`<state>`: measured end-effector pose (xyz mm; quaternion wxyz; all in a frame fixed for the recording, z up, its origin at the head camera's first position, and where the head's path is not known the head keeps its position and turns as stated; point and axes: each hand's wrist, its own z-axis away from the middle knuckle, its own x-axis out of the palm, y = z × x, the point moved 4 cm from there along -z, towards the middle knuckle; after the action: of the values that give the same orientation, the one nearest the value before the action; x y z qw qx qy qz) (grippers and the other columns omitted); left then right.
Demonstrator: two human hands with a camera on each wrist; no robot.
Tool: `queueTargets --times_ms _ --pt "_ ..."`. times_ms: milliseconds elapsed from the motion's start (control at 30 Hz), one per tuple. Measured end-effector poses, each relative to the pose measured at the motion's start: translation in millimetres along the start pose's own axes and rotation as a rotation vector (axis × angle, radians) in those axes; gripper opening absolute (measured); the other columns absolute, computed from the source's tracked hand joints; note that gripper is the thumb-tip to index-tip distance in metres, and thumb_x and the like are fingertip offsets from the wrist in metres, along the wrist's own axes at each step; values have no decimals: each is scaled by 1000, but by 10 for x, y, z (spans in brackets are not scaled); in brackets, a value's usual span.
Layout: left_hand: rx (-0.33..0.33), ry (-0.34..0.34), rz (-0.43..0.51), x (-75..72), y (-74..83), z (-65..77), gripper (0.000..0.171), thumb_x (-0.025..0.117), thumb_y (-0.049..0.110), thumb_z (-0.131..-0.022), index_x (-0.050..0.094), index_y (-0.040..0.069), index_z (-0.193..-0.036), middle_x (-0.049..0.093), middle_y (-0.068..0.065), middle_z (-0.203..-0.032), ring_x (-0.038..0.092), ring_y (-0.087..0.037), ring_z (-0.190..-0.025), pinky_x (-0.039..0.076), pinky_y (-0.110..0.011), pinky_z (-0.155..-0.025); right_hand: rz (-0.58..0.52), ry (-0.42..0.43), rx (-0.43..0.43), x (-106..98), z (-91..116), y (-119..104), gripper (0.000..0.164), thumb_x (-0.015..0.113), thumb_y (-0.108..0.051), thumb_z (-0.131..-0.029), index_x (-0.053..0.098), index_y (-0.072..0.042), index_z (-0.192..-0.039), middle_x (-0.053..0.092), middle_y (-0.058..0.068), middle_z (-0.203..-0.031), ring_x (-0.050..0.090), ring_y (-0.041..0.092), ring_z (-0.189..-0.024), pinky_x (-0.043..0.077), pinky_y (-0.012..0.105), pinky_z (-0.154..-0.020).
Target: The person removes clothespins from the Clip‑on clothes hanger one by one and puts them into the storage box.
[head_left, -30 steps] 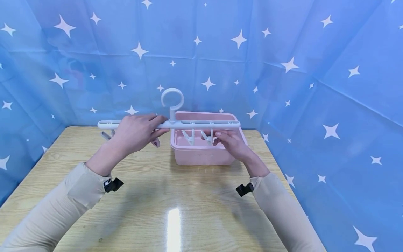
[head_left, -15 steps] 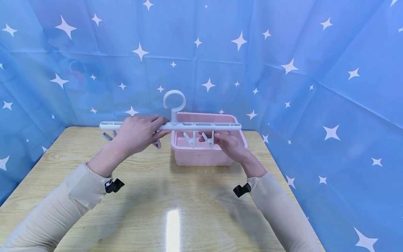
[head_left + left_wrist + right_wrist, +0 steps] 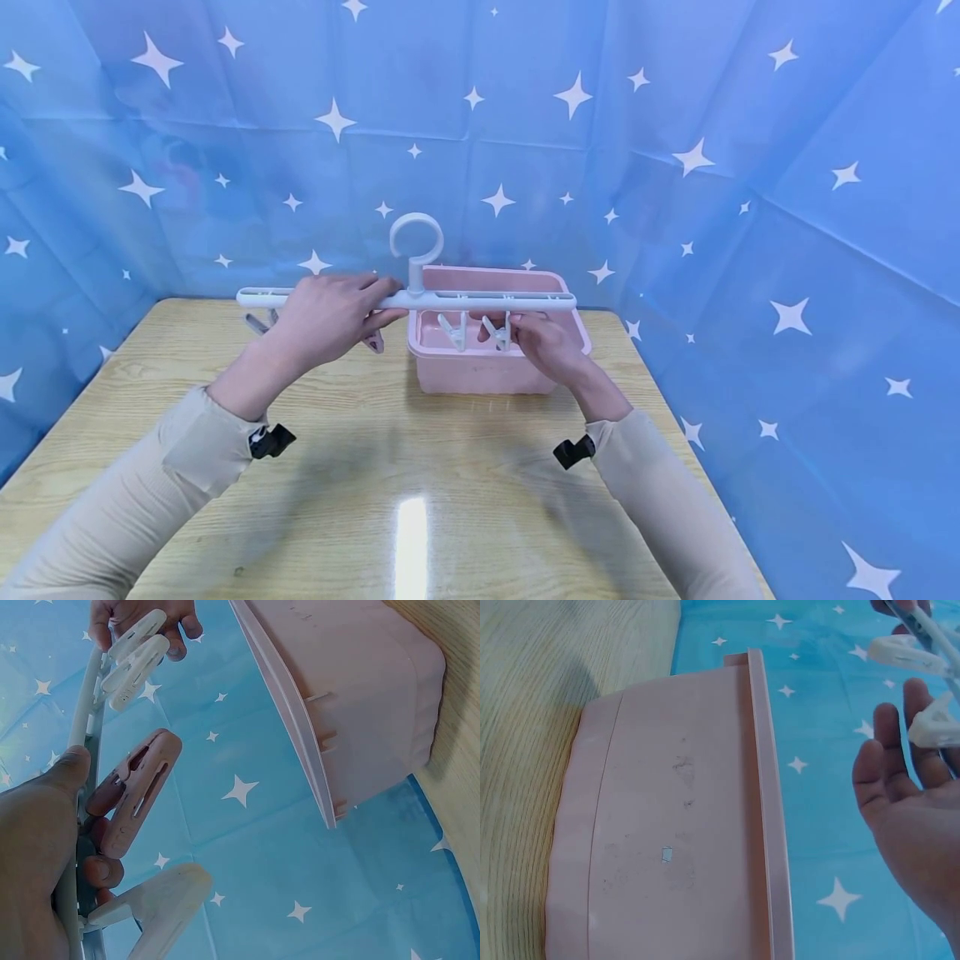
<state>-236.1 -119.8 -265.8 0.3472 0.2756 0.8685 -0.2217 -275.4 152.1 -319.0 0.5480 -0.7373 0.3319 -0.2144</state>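
Observation:
My left hand (image 3: 322, 321) grips the bar of a white clip hanger (image 3: 480, 301), just left of its round hook. The hanger is held level above the table, partly in front of a pink plastic tub (image 3: 487, 375). Below the bar's right half hang two white clips (image 3: 453, 332). My right hand (image 3: 553, 348) is at the outer one, with loosely extended fingers behind the white clip (image 3: 936, 726) and the thumb beside it. Whether the thumb presses it is unclear. In the left wrist view, a pink clip (image 3: 142, 793) and a pale clip (image 3: 169, 904) hang near my left hand.
The tub stands at the back of a wood-grain table (image 3: 330, 467), its rim just behind the hanger. A blue star-patterned cloth (image 3: 480, 167) hangs behind the table and along both sides.
The hanger has shifted slightly right and down, then stayed nearly still. My right hand has moved a little left, so its fingers reach farther behind the outer white clip.

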Motion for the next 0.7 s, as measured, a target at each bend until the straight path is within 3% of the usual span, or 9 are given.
queueTargets --times_ms 400,600,700 --pt "-9 -6 4 -9 8 9 48 40 59 -102 65 18 -107 63 3 -71 65 -22 -60 42 -36 -43 -56 -37 -28 3 29 -8 35 34 -13 -107 62 -17 -127 70 0 -112 62 13 -100 42 25 -90" --pt "-14 -17 3 -20 7 7 50 37 60 -102 65 19 -108 64 3 -72 65 -22 -60 41 -35 -42 -118 -46 -51 -20 21 -8 23 40 -11 -106 63 -12 -110 70 3 -119 62 18 -99 46 30 -99" --pt "-13 -9 5 -26 1 9 53 34 62 -102 65 19 -107 63 3 -71 64 -22 -60 39 -34 -42 -122 -44 -62 -18 18 -25 24 43 -12 -106 65 -14 -114 70 2 -117 62 17 -98 47 28 -97"
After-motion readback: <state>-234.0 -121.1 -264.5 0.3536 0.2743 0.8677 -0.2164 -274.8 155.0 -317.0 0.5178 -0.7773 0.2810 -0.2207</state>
